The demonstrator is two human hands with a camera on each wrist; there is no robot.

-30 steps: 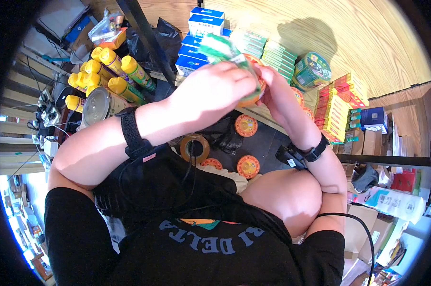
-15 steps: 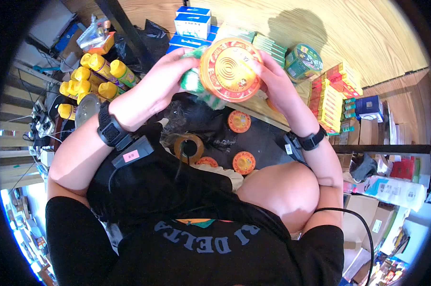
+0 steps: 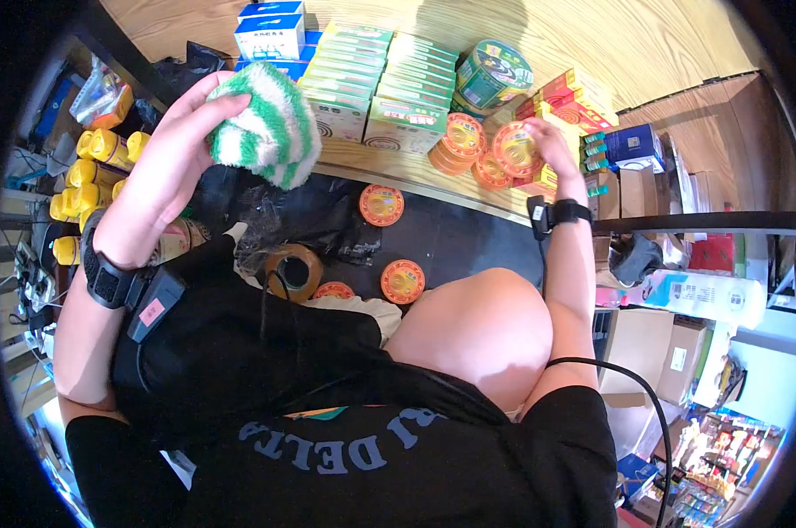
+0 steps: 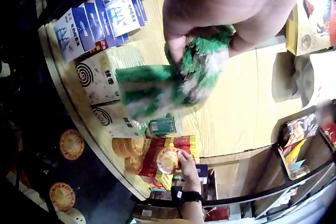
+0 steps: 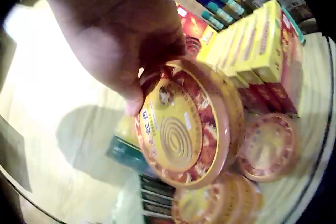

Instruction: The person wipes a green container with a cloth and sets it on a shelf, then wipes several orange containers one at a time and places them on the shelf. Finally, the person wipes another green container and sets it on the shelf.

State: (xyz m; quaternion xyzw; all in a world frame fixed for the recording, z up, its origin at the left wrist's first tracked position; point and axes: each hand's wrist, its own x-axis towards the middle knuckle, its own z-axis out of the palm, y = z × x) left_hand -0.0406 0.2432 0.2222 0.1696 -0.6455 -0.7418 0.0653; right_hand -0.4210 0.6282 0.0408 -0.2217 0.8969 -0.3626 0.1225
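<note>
My left hand [image 3: 180, 136] grips a green and white striped fluffy cloth [image 3: 270, 128] above the left part of the shelf. In the left wrist view the cloth [image 4: 178, 79] hangs folded below the fingers. My right hand [image 3: 552, 151] holds an orange round mosquito-coil container [image 3: 513, 150] by its rim, over the shelf's right front. A coil pattern shows on its yellow lid in the right wrist view, where it is tilted. Beside it on the shelf are a stack of matching containers [image 3: 459, 141] and a single one [image 3: 490, 173].
Green-and-white boxes [image 3: 407, 110], blue boxes [image 3: 270, 37], a green tub [image 3: 495, 75] and red-yellow boxes [image 3: 578, 95] line the shelf [image 3: 354, 165]. Below lie several orange containers [image 3: 402, 282] and a tape roll [image 3: 294, 273]. Yellow-capped bottles [image 3: 86, 172] stand left.
Both hands were together at the container with the cloth. They have parted: the left moved left with the cloth, the right carried the container rightward to the stack.
</note>
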